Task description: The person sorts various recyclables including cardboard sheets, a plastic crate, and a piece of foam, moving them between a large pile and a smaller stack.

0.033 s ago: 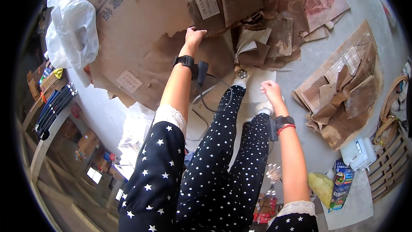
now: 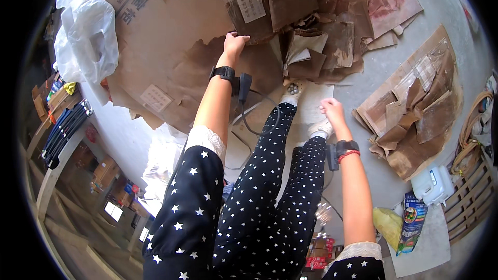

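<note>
My left hand (image 2: pixel 233 46) grips the torn edge of a large brown cardboard sheet (image 2: pixel 171 26) that leans or lies at the top left; its fingertips are partly hidden. My right hand (image 2: pixel 333 111) hangs above my right foot with its fingers curled closed and nothing visible in them. Both wrists wear black strapped devices, with a cable looping below the left one. Layered, torn cardboard pieces (image 2: pixel 337 46) sit just right of my left hand, beyond my feet (image 2: pixel 293 91).
A ragged cardboard pile (image 2: pixel 404 114) lies on the floor at right, near a white container (image 2: pixel 431 182) and wooden slats (image 2: pixel 469 212). A translucent plastic bag (image 2: pixel 85 41) is at upper left; a wooden frame (image 2: pixel 62 155) holds dark rods (image 2: pixel 65 129) at far left.
My right hand and forearm have shifted a little to the right. My left hand has stayed at the cardboard's edge.
</note>
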Demonstrator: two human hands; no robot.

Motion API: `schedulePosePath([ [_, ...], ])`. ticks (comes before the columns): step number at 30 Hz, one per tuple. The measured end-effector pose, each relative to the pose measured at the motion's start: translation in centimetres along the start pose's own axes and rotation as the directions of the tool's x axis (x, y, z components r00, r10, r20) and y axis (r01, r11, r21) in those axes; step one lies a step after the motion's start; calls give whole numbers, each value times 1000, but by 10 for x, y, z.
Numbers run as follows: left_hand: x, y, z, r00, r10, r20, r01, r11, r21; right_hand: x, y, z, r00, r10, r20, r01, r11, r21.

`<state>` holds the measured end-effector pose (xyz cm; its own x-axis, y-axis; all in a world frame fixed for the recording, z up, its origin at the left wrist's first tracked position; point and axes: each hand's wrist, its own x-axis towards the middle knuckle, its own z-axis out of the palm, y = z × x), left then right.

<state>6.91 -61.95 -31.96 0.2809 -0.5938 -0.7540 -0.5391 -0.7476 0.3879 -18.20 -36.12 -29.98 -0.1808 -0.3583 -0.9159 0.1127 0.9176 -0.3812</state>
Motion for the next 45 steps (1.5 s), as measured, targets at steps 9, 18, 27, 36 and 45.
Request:
schedulePosePath([
  [9, 12, -7, 13, 986, 142, -84, -137, 988, 67, 5, -13, -72, 987, 20, -161, -20, 1000, 3],
  [18, -8, 20, 37, 866, 498, -31, -445, 799, 405, 14, -30, -17, 988, -129, -87, 122, 990, -74],
  [27, -71, 63, 67, 796, 605, -18, -520, 699, 491, -50, -77, 37, 966, -255, -43, 238, 941, -241],
  [36, -125, 81, 95, 694, 720, -11, -634, 618, 465, -61, -116, 9, 876, -397, -274, 352, 915, -197],
  [45, -193, 102, 92, 731, 677, 87, -641, 637, 430, -98, -140, -6, 714, -647, -266, 490, 734, -471],
])
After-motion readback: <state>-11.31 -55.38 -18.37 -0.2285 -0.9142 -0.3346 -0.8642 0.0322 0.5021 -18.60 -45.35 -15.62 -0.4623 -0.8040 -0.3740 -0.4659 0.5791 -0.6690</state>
